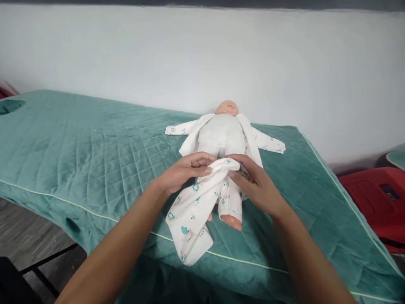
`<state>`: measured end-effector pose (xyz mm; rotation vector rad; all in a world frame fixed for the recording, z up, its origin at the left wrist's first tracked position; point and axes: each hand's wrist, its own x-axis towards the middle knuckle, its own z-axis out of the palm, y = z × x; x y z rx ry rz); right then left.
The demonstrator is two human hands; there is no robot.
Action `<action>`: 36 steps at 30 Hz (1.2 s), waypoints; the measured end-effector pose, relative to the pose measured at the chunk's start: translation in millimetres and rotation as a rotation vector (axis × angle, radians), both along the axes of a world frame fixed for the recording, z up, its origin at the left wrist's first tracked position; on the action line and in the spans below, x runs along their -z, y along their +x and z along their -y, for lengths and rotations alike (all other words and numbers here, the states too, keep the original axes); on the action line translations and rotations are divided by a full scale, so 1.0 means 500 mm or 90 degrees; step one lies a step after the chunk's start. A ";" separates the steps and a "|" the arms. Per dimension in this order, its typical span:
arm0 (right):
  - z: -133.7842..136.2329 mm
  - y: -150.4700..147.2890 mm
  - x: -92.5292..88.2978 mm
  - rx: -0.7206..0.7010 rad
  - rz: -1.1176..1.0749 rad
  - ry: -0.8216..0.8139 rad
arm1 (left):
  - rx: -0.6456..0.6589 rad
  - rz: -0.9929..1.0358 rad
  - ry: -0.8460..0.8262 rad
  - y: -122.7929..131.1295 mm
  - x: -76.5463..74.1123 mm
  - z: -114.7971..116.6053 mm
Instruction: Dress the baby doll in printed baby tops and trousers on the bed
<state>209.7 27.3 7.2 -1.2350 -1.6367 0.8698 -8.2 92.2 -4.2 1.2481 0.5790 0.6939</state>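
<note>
A baby doll (228, 108) lies on its back on the green quilted cover, its head toward the wall. A white jacket (253, 145) is spread open beneath it, with patterned sleeves out to both sides. Over the doll's lower body I hold a white patterned baby garment (193, 207), bunched at the top, with a loose part hanging down to the lower left. My left hand (186, 171) pinches its upper left edge. My right hand (251, 179) grips the bunched edge on the right, thumb on top. One doll foot (232, 221) sticks out of a patterned leg.
The green quilted cover (95, 143) spreads over the bed, and its piped front edge runs just below the garment. A white wall (126, 55) stands behind. To the right is a red chair (376, 202); a dark metal bar (47, 258) shows at lower left.
</note>
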 end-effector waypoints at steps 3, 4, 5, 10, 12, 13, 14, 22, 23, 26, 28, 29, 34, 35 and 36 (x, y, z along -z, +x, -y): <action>-0.049 -0.015 -0.060 -0.157 0.124 -0.154 | -0.025 0.097 -0.061 0.013 0.021 -0.009; -0.066 -0.018 -0.069 -0.200 0.145 -0.187 | -0.037 0.125 -0.079 0.016 0.028 -0.012; -0.084 -0.021 -0.073 -0.233 0.149 -0.212 | -0.049 0.147 -0.097 0.018 0.035 -0.016; -0.134 -0.019 -0.028 -0.180 -0.090 -0.276 | -0.045 0.137 -0.163 0.005 0.067 -0.027; -0.137 -0.020 -0.006 -0.127 -0.220 -0.292 | 0.023 0.082 -0.163 -0.005 0.077 -0.028; -0.136 -0.022 0.001 -0.114 -0.261 -0.297 | 0.055 0.051 -0.161 -0.009 0.080 -0.027; -0.135 -0.025 0.006 -0.107 -0.280 -0.299 | 0.075 0.021 -0.161 -0.012 0.083 -0.026; -0.120 -0.027 -0.014 -0.219 -0.088 -0.247 | -0.062 0.164 -0.195 0.003 0.086 -0.009; -0.118 -0.026 -0.018 -0.261 -0.046 -0.254 | -0.079 0.177 -0.196 0.005 0.082 -0.007; -0.112 -0.027 -0.022 -0.314 0.041 -0.289 | -0.125 0.164 -0.204 0.009 0.070 0.000; -0.110 -0.030 -0.015 -0.276 0.006 -0.305 | -0.138 0.134 -0.210 0.008 0.068 0.001; -0.109 -0.032 -0.009 -0.248 -0.041 -0.306 | -0.137 0.121 -0.204 0.006 0.068 0.000; -0.116 -0.034 0.021 -0.126 -0.261 -0.289 | -0.006 0.082 -0.120 -0.007 0.078 -0.013; -0.117 -0.035 0.024 -0.117 -0.269 -0.287 | 0.031 0.064 -0.116 -0.010 0.080 -0.016; -0.117 -0.036 0.025 -0.113 -0.266 -0.283 | 0.060 0.044 -0.118 -0.013 0.082 -0.019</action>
